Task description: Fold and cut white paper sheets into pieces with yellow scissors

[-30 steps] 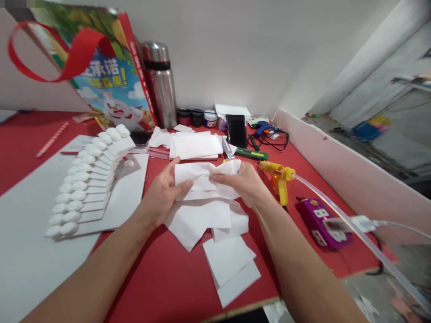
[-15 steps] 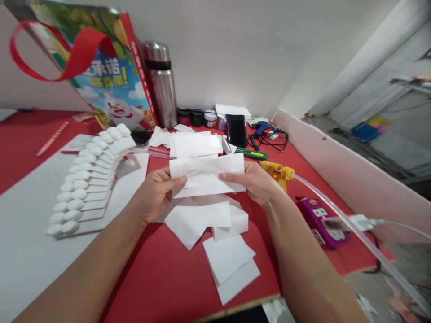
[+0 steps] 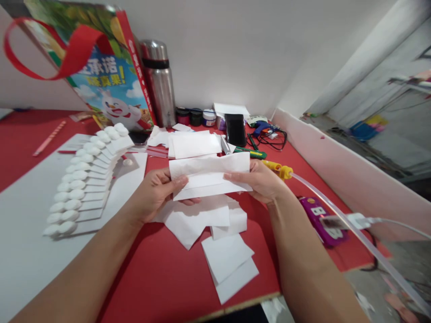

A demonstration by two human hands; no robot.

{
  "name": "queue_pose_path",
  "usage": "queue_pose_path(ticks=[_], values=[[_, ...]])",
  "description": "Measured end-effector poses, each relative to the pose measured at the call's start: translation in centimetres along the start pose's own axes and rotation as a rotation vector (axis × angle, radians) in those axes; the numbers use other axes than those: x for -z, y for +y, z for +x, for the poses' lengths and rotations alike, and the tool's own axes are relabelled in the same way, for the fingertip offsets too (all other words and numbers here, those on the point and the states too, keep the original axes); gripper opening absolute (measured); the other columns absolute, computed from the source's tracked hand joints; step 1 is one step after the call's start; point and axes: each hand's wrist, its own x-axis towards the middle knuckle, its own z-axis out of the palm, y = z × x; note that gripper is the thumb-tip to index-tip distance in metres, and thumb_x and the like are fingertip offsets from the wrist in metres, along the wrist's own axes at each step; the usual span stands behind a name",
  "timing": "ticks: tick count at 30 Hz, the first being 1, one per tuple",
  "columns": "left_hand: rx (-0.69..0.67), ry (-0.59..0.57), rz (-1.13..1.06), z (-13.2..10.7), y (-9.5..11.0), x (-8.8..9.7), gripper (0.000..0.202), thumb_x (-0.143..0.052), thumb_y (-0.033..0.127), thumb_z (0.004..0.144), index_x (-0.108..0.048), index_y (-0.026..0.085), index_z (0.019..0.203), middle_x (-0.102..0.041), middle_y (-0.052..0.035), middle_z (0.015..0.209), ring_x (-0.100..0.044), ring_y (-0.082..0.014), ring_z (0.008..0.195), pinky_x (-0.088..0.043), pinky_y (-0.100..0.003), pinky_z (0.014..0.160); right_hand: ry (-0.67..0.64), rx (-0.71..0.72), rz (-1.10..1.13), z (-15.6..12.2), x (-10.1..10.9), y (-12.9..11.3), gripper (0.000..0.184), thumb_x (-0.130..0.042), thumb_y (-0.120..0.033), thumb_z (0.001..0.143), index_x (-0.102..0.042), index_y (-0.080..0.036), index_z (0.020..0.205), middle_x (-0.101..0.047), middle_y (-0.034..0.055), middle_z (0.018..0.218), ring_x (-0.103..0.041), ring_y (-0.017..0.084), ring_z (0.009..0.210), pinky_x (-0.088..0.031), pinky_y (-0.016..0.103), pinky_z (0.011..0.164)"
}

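Note:
A folded sheet of white paper (image 3: 208, 167) is stretched level between my two hands, above the red table. My left hand (image 3: 161, 190) pinches its left end, thumb on top and fingers beneath. At the right end my right hand (image 3: 261, 179) grips it the same way, thumb lying across the fold. Below the paper lie torn white paper pieces (image 3: 198, 220) and two overlapping squares (image 3: 229, 264). Just beyond it rests a stack of white paper (image 3: 195, 144).
A curved white model with rounded tops (image 3: 81, 179) stands at left on white board (image 3: 27, 242). Behind are a gift bag (image 3: 114, 89), a steel flask (image 3: 160, 85), paint jars (image 3: 196, 117) and a green cutter (image 3: 251, 152). Right: a yellow glue gun (image 3: 284, 172) and purple power strip (image 3: 319, 220).
The paper's right end has shifted slightly right with my right hand, and its fold stands a little more open. Fingers of my left hand now show below the lower edge.

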Motion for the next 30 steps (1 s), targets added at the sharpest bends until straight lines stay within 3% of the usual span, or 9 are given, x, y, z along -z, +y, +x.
queue_pose_path(ticks=[5, 10, 13, 16, 20, 22, 24, 27, 30], values=[[-0.025, -0.036, -0.049, -0.3, 0.5, 0.0, 0.024, -0.085, 0.03, 0.077, -0.083, 0.016, 0.096, -0.08, -0.0112, 0.081, -0.078, -0.0286, 0.068, -0.066, -0.041, 0.07, 0.017, 0.054, 0.042, 0.2, 0.2, 0.1, 0.023, -0.086, -0.027, 0.059, -0.082, -0.021, 0.081, -0.079, 0.0038, 0.085, -0.067, 0.016, 0.069, -0.054, 0.027, 0.064], [-0.095, -0.071, -0.054, -0.4, 1.1, -0.5, 0.014, -0.086, 0.029, 0.073, -0.082, 0.016, 0.076, -0.077, -0.0114, 0.068, -0.076, -0.0254, 0.064, -0.063, -0.034, 0.068, -0.044, 0.13, 0.055, 0.2, 0.2, 0.2, 0.009, -0.076, -0.023, 0.068, -0.081, -0.021, 0.075, -0.072, 0.0035, 0.076, -0.054, 0.012, 0.059, -0.043, 0.026, 0.054], [-0.116, -0.081, -0.057, -0.4, 1.1, -0.6, 0.008, -0.084, 0.024, 0.073, -0.081, 0.016, 0.072, -0.076, -0.0111, 0.066, -0.074, -0.0225, 0.06, -0.061, -0.03, 0.064, -0.086, 0.176, 0.079, 0.1, -0.1, 0.2, 0.005, -0.073, -0.021, 0.07, -0.078, -0.02, 0.071, -0.06, 0.0006, 0.06, -0.043, 0.009, 0.052, -0.036, 0.026, 0.052], [-0.083, -0.114, -0.055, -0.5, 1.2, -0.3, 0.006, -0.079, 0.021, 0.074, -0.081, 0.016, 0.074, -0.076, -0.0105, 0.066, -0.074, -0.0227, 0.06, -0.06, -0.031, 0.063, -0.059, 0.176, 0.086, 0.1, -0.5, 0.0, 0.005, -0.071, -0.02, 0.07, -0.075, -0.019, 0.066, -0.059, 0.0005, 0.058, -0.041, 0.009, 0.05, -0.033, 0.025, 0.049], [-0.005, -0.148, -0.043, -0.7, 1.3, -0.1, 0.024, -0.072, 0.036, 0.08, -0.081, 0.013, 0.078, -0.077, -0.0135, 0.07, -0.076, -0.0283, 0.067, -0.062, -0.038, 0.066, 0.008, 0.185, 0.027, 0.3, -0.8, 0.0, 0.009, -0.068, -0.022, 0.069, -0.073, -0.019, 0.063, -0.064, 0.0032, 0.063, -0.048, 0.011, 0.053, -0.038, 0.025, 0.049], [-0.003, -0.118, 0.019, -0.7, 1.2, -0.2, 0.026, -0.076, 0.038, 0.081, -0.076, 0.014, 0.072, -0.076, -0.0112, 0.066, -0.074, -0.023, 0.063, -0.06, -0.03, 0.062, 0.0, 0.208, 0.023, 0.5, -0.8, 0.2, 0.009, -0.068, -0.022, 0.069, -0.073, -0.017, 0.063, -0.063, 0.0033, 0.063, -0.048, 0.01, 0.051, -0.038, 0.025, 0.048], [-0.023, -0.083, 0.09, -0.5, 1.0, -0.6, 0.022, -0.084, 0.03, 0.077, -0.07, 0.015, 0.068, -0.074, -0.0068, 0.062, -0.071, -0.0157, 0.057, -0.056, -0.022, 0.059, -0.008, 0.242, 0.057, 0.7, -0.7, 0.2, 0.008, -0.069, -0.023, 0.07, -0.074, -0.016, 0.067, -0.064, 0.0031, 0.064, -0.047, 0.01, 0.05, -0.039, 0.024, 0.047], [-0.097, -0.035, 0.122, -0.4, 0.6, -1.3, 0.024, -0.087, 0.025, 0.075, -0.064, 0.017, 0.077, -0.075, -0.0033, 0.063, -0.07, -0.0135, 0.056, -0.057, -0.021, 0.061, -0.015, 0.257, 0.174, 1.0, -0.7, 0.1, 0.02, -0.071, -0.032, 0.076, -0.076, -0.018, 0.089, -0.07, 0.0036, 0.075, -0.058, 0.013, 0.057, -0.05, 0.026, 0.055], [-0.165, 0.065, 0.175, -0.4, 0.4, -1.7, 0.026, -0.086, 0.03, 0.077, -0.065, 0.017, 0.087, -0.075, -0.0027, 0.064, -0.072, -0.0154, 0.058, -0.059, -0.024, 0.063, -0.071, 0.161, 0.283, 1.2, -1.0, 0.0, 0.045, -0.067, -0.055, 0.082, -0.071, -0.02, 0.11, -0.074, 0.0057, 0.082, -0.069, 0.02, 0.07, -0.059, 0.034, 0.066]])
